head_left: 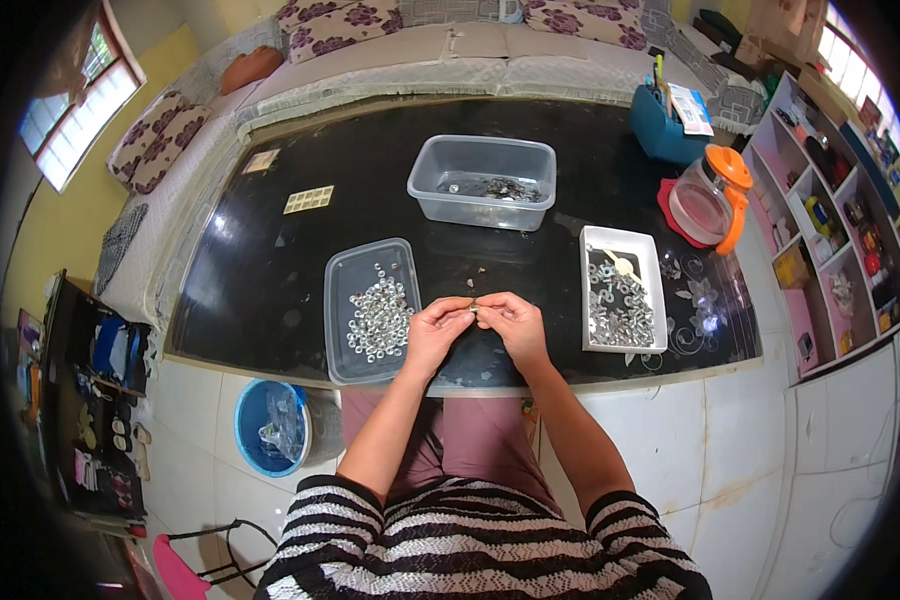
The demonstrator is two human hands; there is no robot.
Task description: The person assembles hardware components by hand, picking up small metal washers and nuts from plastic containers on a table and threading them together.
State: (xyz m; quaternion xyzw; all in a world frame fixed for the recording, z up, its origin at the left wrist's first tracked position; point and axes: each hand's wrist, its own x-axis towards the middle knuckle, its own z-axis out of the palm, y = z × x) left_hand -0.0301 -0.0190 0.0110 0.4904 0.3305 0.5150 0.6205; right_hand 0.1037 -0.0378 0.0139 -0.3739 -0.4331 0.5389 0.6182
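My left hand (434,330) and my right hand (515,322) meet over the near part of the black table, fingertips pinched together. Between them is a small metal piece (474,309), too small to make out fully. Left of my hands, many silver nuts (378,318) lie loose on a clear plastic lid (338,300). To the right, a white tray (620,236) holds silver bolts and washers (622,318) with a pale plastic spoon (624,266). Just beyond my fingers lie two tiny metal bits (471,283).
A clear plastic tub (482,212) with small metal parts stands farther back. Far right are an orange-lidded glass jug (705,205) and a teal container (660,130). A small sheet of stickers (308,200) lies far left. Below the table's edge is a blue-rimmed bucket (245,430).
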